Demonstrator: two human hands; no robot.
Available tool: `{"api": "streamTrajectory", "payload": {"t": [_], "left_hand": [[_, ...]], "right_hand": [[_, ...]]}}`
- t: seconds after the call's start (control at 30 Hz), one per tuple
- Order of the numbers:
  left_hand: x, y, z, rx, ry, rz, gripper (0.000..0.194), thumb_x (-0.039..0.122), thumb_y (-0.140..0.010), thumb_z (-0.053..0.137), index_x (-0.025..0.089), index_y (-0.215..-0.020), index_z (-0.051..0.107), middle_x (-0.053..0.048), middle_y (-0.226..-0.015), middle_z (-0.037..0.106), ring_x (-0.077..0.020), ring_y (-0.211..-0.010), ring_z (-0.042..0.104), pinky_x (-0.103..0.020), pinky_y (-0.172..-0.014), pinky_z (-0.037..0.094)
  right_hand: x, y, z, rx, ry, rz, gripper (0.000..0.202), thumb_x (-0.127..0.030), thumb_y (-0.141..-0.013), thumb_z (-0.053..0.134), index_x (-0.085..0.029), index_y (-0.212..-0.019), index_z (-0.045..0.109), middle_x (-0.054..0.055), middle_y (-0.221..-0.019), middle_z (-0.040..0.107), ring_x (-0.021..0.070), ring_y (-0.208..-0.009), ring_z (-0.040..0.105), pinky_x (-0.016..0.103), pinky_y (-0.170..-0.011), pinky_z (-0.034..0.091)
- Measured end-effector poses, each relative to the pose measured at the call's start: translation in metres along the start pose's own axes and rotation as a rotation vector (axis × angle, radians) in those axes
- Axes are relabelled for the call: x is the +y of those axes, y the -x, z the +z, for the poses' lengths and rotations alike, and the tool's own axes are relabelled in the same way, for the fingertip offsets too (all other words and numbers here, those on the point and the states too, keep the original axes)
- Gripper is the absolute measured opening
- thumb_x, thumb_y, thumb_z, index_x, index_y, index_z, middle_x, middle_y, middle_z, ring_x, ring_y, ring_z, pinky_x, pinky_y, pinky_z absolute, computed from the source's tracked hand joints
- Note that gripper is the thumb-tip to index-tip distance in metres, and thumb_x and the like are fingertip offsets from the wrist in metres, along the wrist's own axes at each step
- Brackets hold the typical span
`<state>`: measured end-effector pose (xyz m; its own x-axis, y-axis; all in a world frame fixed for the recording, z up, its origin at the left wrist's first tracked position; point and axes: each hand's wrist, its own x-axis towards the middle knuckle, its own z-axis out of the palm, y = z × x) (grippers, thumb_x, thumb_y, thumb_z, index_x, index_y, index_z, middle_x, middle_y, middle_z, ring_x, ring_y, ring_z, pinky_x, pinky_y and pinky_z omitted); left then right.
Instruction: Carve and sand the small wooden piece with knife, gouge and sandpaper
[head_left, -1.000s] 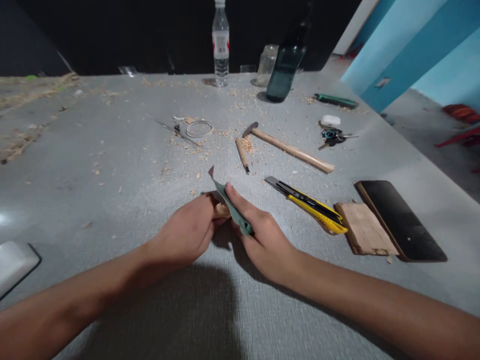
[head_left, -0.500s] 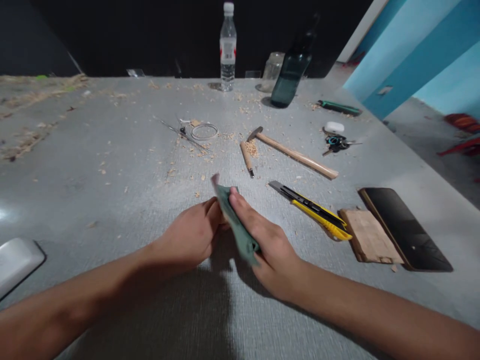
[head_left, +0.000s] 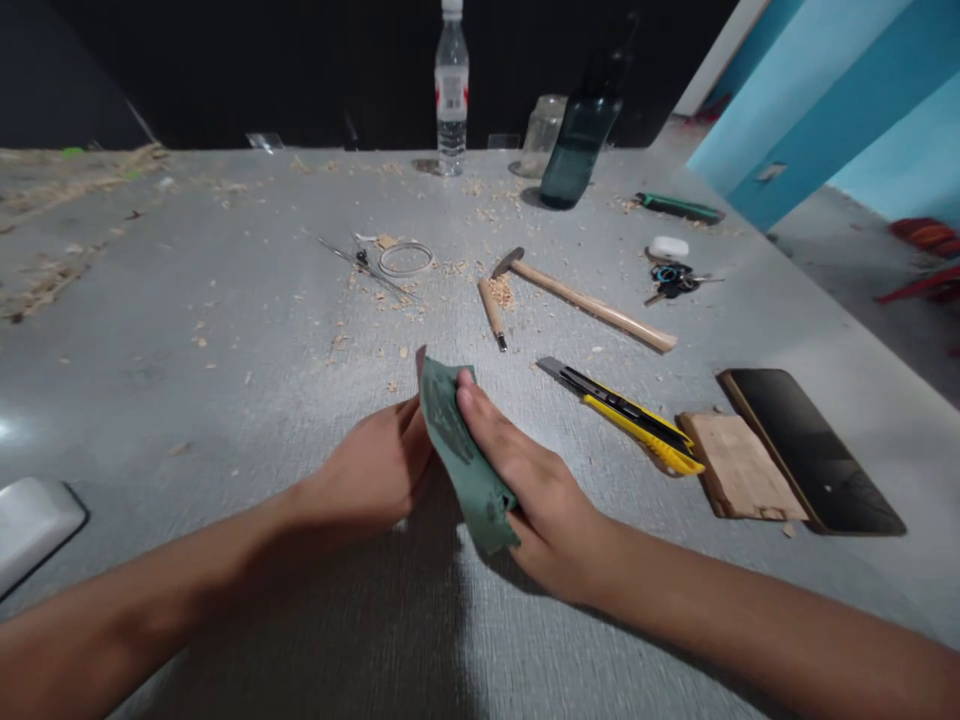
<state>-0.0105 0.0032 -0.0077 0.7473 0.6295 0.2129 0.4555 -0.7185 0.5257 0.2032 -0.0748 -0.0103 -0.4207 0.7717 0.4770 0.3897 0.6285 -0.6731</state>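
A worn green piece of sandpaper (head_left: 463,455) with a reddish-brown edge is gripped in my right hand (head_left: 536,480), the thumb pressed along its upper side. My left hand (head_left: 379,455) is closed just left of the sheet, its fingertips hidden behind it; whatever they hold is out of sight. Both hands are raised a little over the grey table. Beyond them lie a wood-handled carving tool (head_left: 493,315) and a hammer (head_left: 592,305). A yellow utility knife (head_left: 622,415) with its blade out rests right of my right hand.
At right are a small wooden block (head_left: 739,465) and a phone (head_left: 814,450). Keys (head_left: 675,280), a white case (head_left: 668,247) and a green cutter (head_left: 681,208) lie farther back. A water bottle (head_left: 451,100), glass jar (head_left: 543,135), dark bottle (head_left: 581,145) and wire coil (head_left: 406,259) stand or lie beyond.
The sandpaper has turned so that more of its green face shows, and its lower end has dropped slightly left. My left hand has shifted slightly left.
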Motion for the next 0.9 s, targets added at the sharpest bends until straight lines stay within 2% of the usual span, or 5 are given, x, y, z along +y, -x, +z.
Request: {"api": "streamTrajectory", "payload": {"t": [0.17,0.33,0.5,0.63,0.9], "left_hand": [[-0.0006,-0.0014,-0.0017,-0.076,-0.109,-0.065,0.024,0.019,-0.099,0.039,0.018,-0.118,0.054,-0.012,-0.106,0.07,-0.027,-0.093,0.071,-0.044,-0.083,0.06],[-0.0002,-0.0011,-0.0024,-0.116,-0.067,-0.012,0.023,0.024,-0.102,0.038,0.02,-0.119,0.053,-0.011,-0.104,0.07,-0.0274,-0.091,0.069,-0.043,-0.08,0.059],[0.0002,-0.0018,-0.0027,-0.093,-0.11,-0.083,0.028,0.018,-0.096,0.04,0.018,-0.121,0.054,-0.012,-0.107,0.069,-0.0276,-0.092,0.07,-0.045,-0.083,0.06],[-0.0015,-0.0026,-0.0025,-0.15,-0.044,-0.026,0.03,0.024,-0.101,0.04,0.021,-0.128,0.053,-0.011,-0.114,0.07,-0.0265,-0.097,0.071,-0.044,-0.089,0.06],[-0.0004,-0.0026,-0.0067,-0.136,-0.047,-0.091,0.023,0.023,-0.097,0.04,0.019,-0.116,0.053,-0.013,-0.109,0.07,-0.0288,-0.097,0.07,-0.047,-0.087,0.059]], "right_hand": [[0.0058,-0.0002,0.0025,0.024,-0.04,0.243,0.095,0.001,-0.095,0.045,-0.035,-0.174,0.009,0.004,-0.177,0.03,0.0229,-0.161,0.035,0.052,-0.13,0.037],[0.0032,0.0011,0.0005,-0.006,-0.031,0.023,0.095,-0.002,-0.094,0.049,-0.027,-0.175,0.005,0.007,-0.181,0.012,0.026,-0.166,0.019,0.053,-0.133,0.029],[0.0065,0.001,0.0016,0.032,-0.047,0.207,0.092,0.0,-0.096,0.044,-0.033,-0.175,0.009,0.003,-0.178,0.026,0.0213,-0.163,0.031,0.05,-0.132,0.034],[0.0029,0.0013,0.0004,-0.009,-0.047,0.018,0.097,-0.002,-0.094,0.05,-0.029,-0.175,0.004,0.004,-0.181,0.013,0.0256,-0.166,0.021,0.052,-0.134,0.03],[0.0023,0.0011,0.0007,-0.009,-0.028,0.117,0.098,0.001,-0.094,0.046,-0.033,-0.174,0.0,0.004,-0.181,0.017,0.0241,-0.165,0.024,0.053,-0.133,0.032]]}}
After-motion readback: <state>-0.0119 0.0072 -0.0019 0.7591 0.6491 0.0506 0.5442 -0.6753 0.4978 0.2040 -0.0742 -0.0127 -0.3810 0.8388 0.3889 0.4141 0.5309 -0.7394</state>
